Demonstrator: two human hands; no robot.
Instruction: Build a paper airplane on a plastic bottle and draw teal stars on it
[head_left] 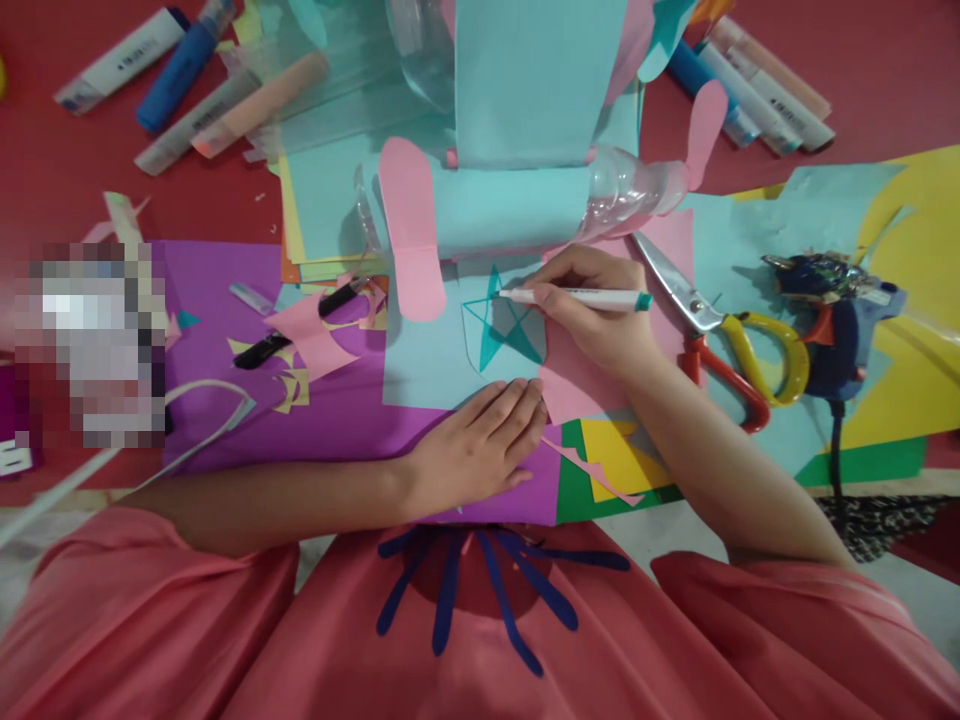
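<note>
On smooth blue paper [420,370], right fingers [566,268] pinch a slim marker [604,298] while left fingers [504,408] lie flat.

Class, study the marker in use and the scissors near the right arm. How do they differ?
The marker is held in the right hand, whereas the scissors lie partly on pink paper.
The marker is white with a green end; the scissors have metal blades and red and yellow handles.
The marker is a slim stick; the scissors are larger, with looped handles.
Both are hand tools.

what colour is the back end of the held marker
The marker's back end is teal green, seen in the head view.
</note>
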